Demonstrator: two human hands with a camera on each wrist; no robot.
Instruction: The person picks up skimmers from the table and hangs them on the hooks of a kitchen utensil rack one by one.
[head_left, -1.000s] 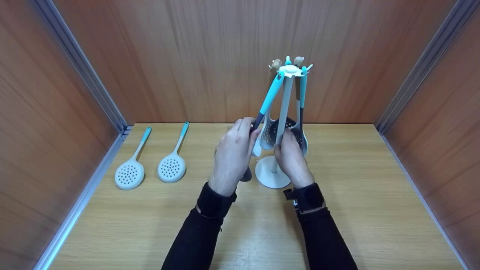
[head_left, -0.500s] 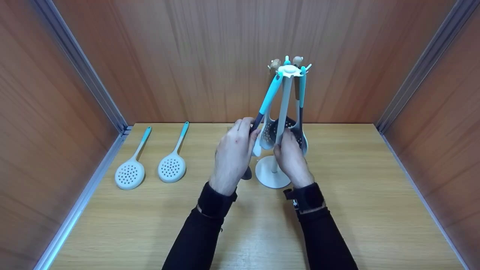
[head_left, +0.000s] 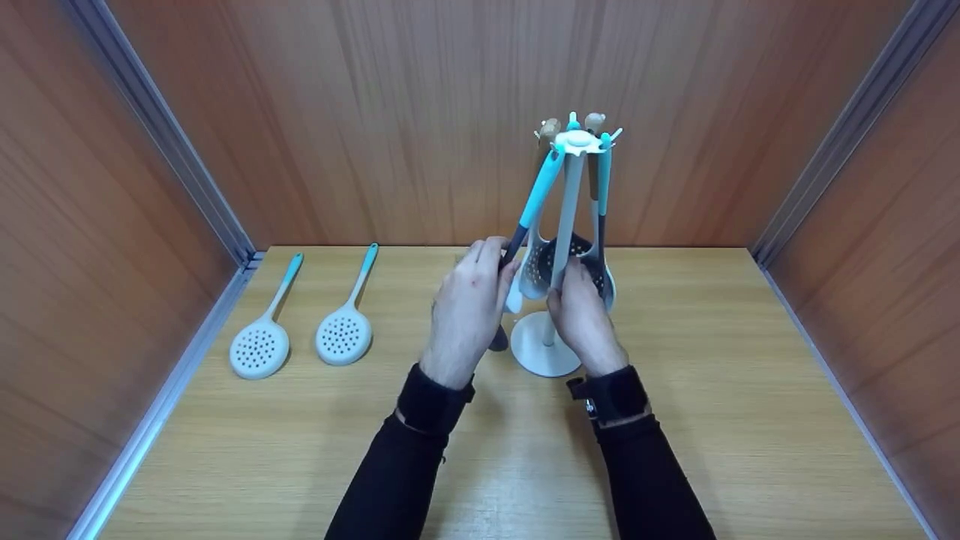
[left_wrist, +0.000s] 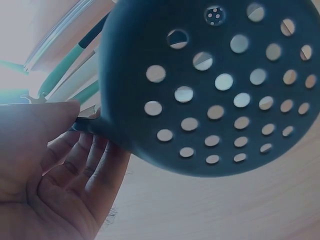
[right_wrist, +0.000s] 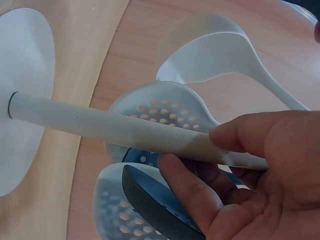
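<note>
My left hand (head_left: 466, 307) pinches the neck of a dark slotted skimmer (left_wrist: 130, 75) between thumb and fingers. Its turquoise handle (head_left: 541, 187) slants up to the top of a white utensil stand (head_left: 571, 202); whether it sits on a hook there cannot be made out. In the left wrist view the round, holed head fills much of the picture. My right hand (head_left: 583, 319) grips the stand's pole (right_wrist: 115, 127) below the middle. Other utensils hang around the pole, among them a pale ladle (right_wrist: 215, 55) and a pale slotted spoon (right_wrist: 200, 102).
Two pale skimmers with turquoise handles, a left one (head_left: 259, 349) and a right one (head_left: 343, 336), lie on the wooden table (head_left: 712, 420) at the left. The stand's round base (head_left: 529, 356) is on the table. Wooden panels (head_left: 420, 120) enclose the back and sides.
The stand's top has shifted very slightly to the left. Below my left hand, the dark skimmer's head has moved a little to the right. Both hands keep their hold.
</note>
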